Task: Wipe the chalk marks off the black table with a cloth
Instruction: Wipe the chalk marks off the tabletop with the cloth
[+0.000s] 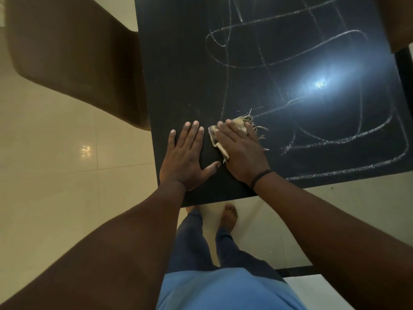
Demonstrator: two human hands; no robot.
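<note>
The black table [178,70] fills the upper middle of the head view. White chalk marks [312,139] loop across its right and far parts; the near left part looks bare of chalk. My right hand [240,151] lies flat with straight fingers on a frayed beige cloth [215,137], pressing it onto the tabletop near the front edge. Loose threads of the cloth stick out past my fingers. Just left of it, my left hand [186,156] rests flat on the table with fingers spread, holding nothing.
A brown chair [73,57] stands against the table's left edge. Another brown shape [396,21] sits at the far right corner. A lamp glare [317,83] shines on the tabletop. My legs and bare feet [229,217] stand on the cream tiled floor below the table's front edge.
</note>
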